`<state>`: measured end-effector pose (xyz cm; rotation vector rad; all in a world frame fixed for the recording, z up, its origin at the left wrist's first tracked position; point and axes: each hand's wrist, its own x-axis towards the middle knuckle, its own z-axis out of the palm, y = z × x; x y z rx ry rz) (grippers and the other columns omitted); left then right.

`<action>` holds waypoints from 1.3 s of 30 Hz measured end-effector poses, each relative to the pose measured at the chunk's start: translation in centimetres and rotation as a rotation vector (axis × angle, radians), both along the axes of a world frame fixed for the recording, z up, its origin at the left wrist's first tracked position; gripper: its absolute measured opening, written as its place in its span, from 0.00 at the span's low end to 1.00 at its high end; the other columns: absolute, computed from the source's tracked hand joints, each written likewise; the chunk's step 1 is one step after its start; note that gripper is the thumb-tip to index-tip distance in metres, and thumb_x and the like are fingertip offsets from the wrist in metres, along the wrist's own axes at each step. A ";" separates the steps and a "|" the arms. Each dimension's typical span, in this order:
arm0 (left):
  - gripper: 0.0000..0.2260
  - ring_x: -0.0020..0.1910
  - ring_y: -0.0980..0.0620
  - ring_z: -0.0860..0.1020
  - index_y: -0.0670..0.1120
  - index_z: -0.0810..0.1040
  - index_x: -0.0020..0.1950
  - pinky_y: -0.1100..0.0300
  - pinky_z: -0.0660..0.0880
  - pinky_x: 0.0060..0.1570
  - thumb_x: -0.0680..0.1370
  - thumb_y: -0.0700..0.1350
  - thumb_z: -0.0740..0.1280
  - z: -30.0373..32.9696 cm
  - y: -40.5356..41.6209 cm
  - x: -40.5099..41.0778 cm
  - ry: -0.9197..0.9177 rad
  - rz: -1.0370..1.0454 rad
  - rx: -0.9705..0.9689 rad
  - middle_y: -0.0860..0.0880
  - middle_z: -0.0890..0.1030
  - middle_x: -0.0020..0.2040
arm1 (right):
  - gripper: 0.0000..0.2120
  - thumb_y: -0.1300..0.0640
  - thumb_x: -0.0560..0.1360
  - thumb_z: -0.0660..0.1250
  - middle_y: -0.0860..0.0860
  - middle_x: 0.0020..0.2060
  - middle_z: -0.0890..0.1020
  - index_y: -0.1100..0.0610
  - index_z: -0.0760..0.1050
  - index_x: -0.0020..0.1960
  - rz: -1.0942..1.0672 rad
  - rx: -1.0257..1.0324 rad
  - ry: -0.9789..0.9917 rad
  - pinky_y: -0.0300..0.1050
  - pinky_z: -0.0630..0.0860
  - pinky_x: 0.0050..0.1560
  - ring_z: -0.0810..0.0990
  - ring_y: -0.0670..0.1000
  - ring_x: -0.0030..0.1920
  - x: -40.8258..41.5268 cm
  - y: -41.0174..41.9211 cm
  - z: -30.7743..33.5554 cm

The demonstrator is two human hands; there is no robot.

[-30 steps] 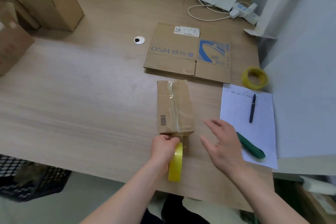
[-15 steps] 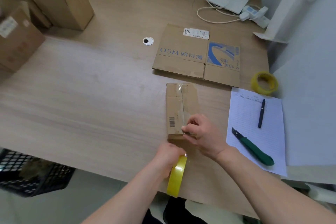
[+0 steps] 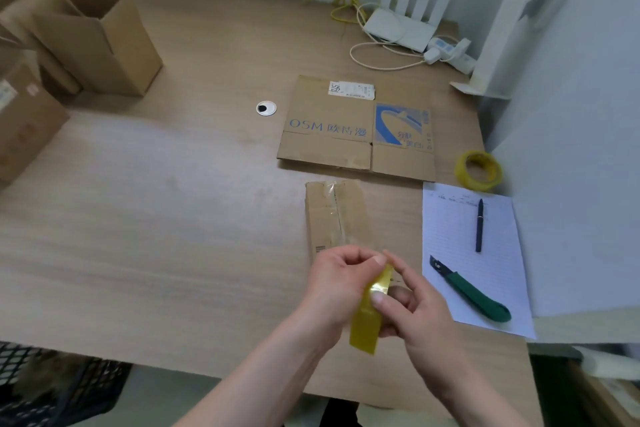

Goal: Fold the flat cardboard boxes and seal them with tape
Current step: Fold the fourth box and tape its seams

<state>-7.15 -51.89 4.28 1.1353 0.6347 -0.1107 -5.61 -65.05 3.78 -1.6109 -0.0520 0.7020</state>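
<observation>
Tape roll [image 3: 363, 322] held edge-on between your two hands, just in front of the small folded box [image 3: 336, 215], with its near end hidden behind your knuckles. Your left hand [image 3: 332, 284] curls around the roll from the left, its fingers [image 3: 360, 258] closed at the top of the yellow band. Your right hand [image 3: 408, 305] closes on the other side, thumb pressed on the band's face and forefinger raised at its upper edge; this grip suits picking at or tearing the free end, though the end itself is too small to make out. A glossy strip already runs along the box's centre seam, so sealing of this box appears well advanced.

Count on the surface [image 3: 156, 218]: two tape rolls, the one in hand and a spare roll [image 3: 478, 170] lying far right; one flat printed box [image 3: 360, 128] beyond the folded one, not yet erected; one sheet of lined paper [image 3: 450, 253] carrying one pen [image 3: 479, 225] and one green utility knife [image 3: 471, 291], both within your right hand's reach. Several more cartons [image 3: 93, 38] stand at far left, one open-topped.
</observation>
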 end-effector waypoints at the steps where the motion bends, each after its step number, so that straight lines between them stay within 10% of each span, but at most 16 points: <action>1: 0.05 0.38 0.41 0.81 0.37 0.82 0.45 0.48 0.80 0.37 0.78 0.39 0.69 0.3 -0.4 0.3 0.000 -0.021 -0.030 0.32 0.82 0.43 | 0.26 0.54 0.66 0.69 0.58 0.40 0.85 0.42 0.74 0.63 -0.045 0.002 -0.005 0.46 0.80 0.39 0.82 0.50 0.40 0.2 0.2 0.3; 9: 0.08 0.52 0.55 0.81 0.45 0.86 0.40 0.61 0.77 0.53 0.75 0.35 0.71 0.5 -1.9 1.1 -0.178 0.023 0.152 0.49 0.81 0.51 | 0.10 0.54 0.73 0.66 0.46 0.43 0.86 0.44 0.84 0.48 -0.167 -0.106 -0.214 0.33 0.75 0.41 0.82 0.43 0.43 2.0 0.2 1.6; 17: 0.08 0.47 0.60 0.81 0.51 0.87 0.44 0.72 0.73 0.44 0.78 0.40 0.69 -0.9 -0.6 -0.3 -0.148 0.082 0.202 0.47 0.84 0.49 | 0.10 0.57 0.76 0.70 0.45 0.32 0.83 0.45 0.84 0.39 -0.141 -0.294 -0.337 0.35 0.71 0.36 0.77 0.41 0.33 2.6 -0.8 1.1; 25: 0.16 0.41 0.55 0.80 0.44 0.84 0.41 0.58 0.75 0.44 0.80 0.53 0.65 -3.2 2.4 -2.6 0.054 0.205 0.309 0.51 0.85 0.39 | 0.10 0.51 0.75 0.68 0.40 0.25 0.76 0.42 0.80 0.36 0.132 -0.600 -0.524 0.39 0.66 0.31 0.74 0.41 0.31 2.9 -0.7 1.5; 29: 0.15 0.40 0.56 0.78 0.46 0.85 0.44 0.60 0.73 0.42 0.71 0.57 0.75 -2.4 3.1 -2.2 -0.037 -0.069 0.137 0.51 0.83 0.41 | 0.09 0.51 0.74 0.69 0.40 0.26 0.77 0.40 0.80 0.37 0.246 -0.602 -0.509 0.36 0.67 0.30 0.73 0.41 0.30 3.5 -1.0 1.7; 33: 0.14 0.46 0.57 0.82 0.49 0.85 0.50 0.64 0.77 0.48 0.66 0.49 0.79 -2.1 2.0 -1.7 -0.074 -0.213 0.164 0.48 0.86 0.47 | 0.08 0.48 0.74 0.68 0.38 0.28 0.78 0.36 0.80 0.40 0.346 -0.600 -0.536 0.33 0.67 0.31 0.74 0.40 0.31 4.0 -1.0 2.1; 39: 0.11 0.28 0.61 0.73 0.51 0.85 0.35 0.67 0.69 0.32 0.74 0.38 0.73 -3.0 0.8 -2.2 -0.105 -0.108 0.287 0.56 0.78 0.27 | 0.06 0.51 0.74 0.69 0.39 0.26 0.77 0.41 0.81 0.40 0.434 -0.614 -0.539 0.33 0.68 0.32 0.73 0.41 0.29 4.2 -1.7 1.6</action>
